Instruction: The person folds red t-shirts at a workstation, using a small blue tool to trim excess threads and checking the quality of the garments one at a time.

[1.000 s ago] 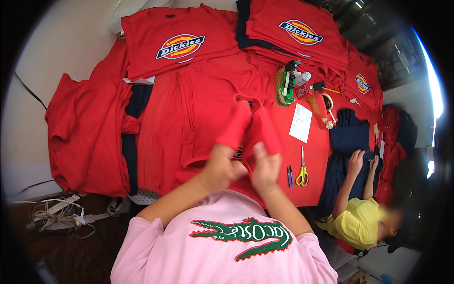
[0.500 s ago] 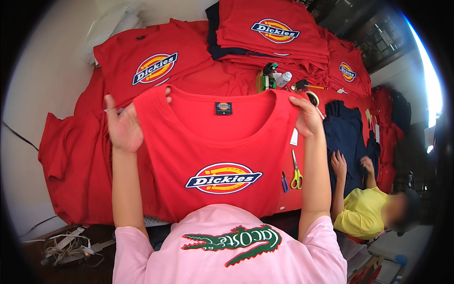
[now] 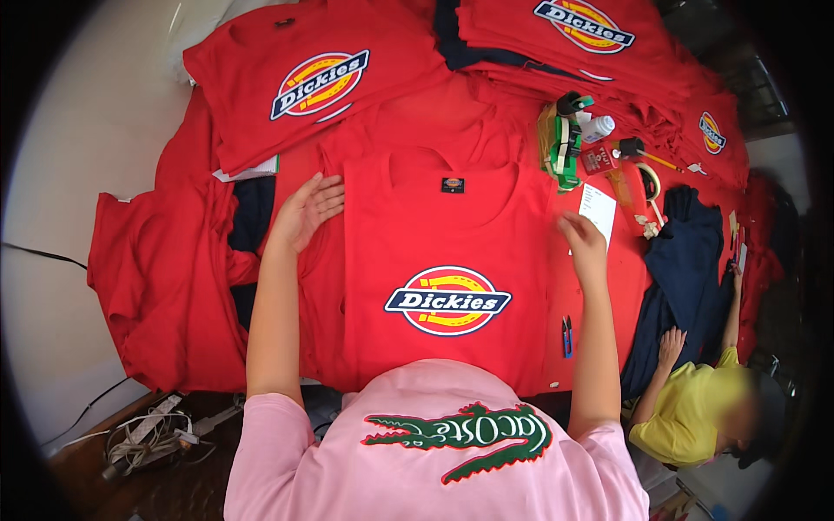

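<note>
A red T-shirt (image 3: 447, 234) with a scooped neckline, a dark neck label and an oval chest print lies flat in front of me. My left hand (image 3: 314, 208) is open beside its left shoulder edge, fingers stretched and nothing in them. Just off the right edge is my right hand (image 3: 585, 239), its slightly blurred fingers loosely bent and apart from the cloth. Near that hand lies a white printed paper slip (image 3: 598, 211). Blue thread snips (image 3: 567, 337) rest on the red surface between the T-shirt and my right forearm.
More red shirts (image 3: 321, 87) lie beyond, with a tall stack (image 3: 573, 61) at the far right. A green tape dispenser (image 3: 563, 143), a white bottle (image 3: 598, 128) and a tape roll (image 3: 649, 184) stand nearby. At right, a person in yellow (image 3: 686, 408) handles dark cloth (image 3: 686, 260).
The red T-shirt, held up by both shoulders before, now lies flat. Both hands have let go of it and moved to its sides. My right forearm now covers where the yellow scissors lay.
</note>
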`<action>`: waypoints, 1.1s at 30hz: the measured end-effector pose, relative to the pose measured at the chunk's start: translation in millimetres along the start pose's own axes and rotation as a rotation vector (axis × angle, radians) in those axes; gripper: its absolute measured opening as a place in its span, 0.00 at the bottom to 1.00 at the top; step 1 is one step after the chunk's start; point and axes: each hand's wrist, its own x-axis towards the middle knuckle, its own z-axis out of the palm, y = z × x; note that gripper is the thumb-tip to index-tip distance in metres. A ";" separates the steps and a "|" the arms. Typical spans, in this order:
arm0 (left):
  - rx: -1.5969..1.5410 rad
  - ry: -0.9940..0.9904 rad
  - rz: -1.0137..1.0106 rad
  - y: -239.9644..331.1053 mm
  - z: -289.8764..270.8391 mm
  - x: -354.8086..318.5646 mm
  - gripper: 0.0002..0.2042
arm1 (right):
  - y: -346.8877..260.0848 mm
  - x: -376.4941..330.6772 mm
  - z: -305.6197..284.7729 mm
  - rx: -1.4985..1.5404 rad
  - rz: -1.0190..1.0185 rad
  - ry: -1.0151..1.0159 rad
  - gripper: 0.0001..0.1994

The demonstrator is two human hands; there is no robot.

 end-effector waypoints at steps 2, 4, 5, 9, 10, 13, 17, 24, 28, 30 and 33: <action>0.065 0.071 0.075 -0.8 -17.8 -11.0 0.27 | 13.6 -48.6 -16.3 -0.246 -0.013 0.097 0.19; 0.124 0.136 0.151 -0.7 -26.0 -15.2 0.24 | 19.7 -97.7 -36.4 -0.587 0.022 0.033 0.19; 0.174 0.191 0.168 0.3 -27.3 -13.4 0.21 | 16.9 -121.3 -39.5 -0.667 0.028 0.029 0.19; 0.323 0.273 0.345 20.8 15.3 2.4 0.17 | 53.9 -185.1 -48.4 -0.835 0.024 0.036 0.16; 0.379 0.241 0.408 20.3 25.1 11.2 0.17 | 65.0 -190.6 -47.2 -0.835 -0.002 0.057 0.15; 0.505 0.152 0.600 16.3 36.6 46.1 0.15 | 78.8 -192.5 -40.4 -0.866 -0.095 0.098 0.10; 0.915 0.186 0.541 19.3 82.1 62.6 0.18 | 84.4 -170.3 -40.2 -0.813 -0.141 0.180 0.08; 1.501 0.296 0.761 2.3 90.3 44.4 0.17 | 9.1 -115.7 18.4 0.176 0.062 0.244 0.10; 1.137 0.327 1.064 -2.5 109.8 -13.4 0.13 | -46.8 -107.5 68.8 0.279 -0.050 0.021 0.11; 1.056 0.323 1.215 -9.6 114.4 -46.3 0.13 | -76.5 -114.1 91.4 0.319 -0.017 -0.165 0.13; 1.074 0.287 1.279 -23.0 119.3 -85.6 0.14 | -102.9 -119.9 124.3 0.174 -0.211 -0.239 0.14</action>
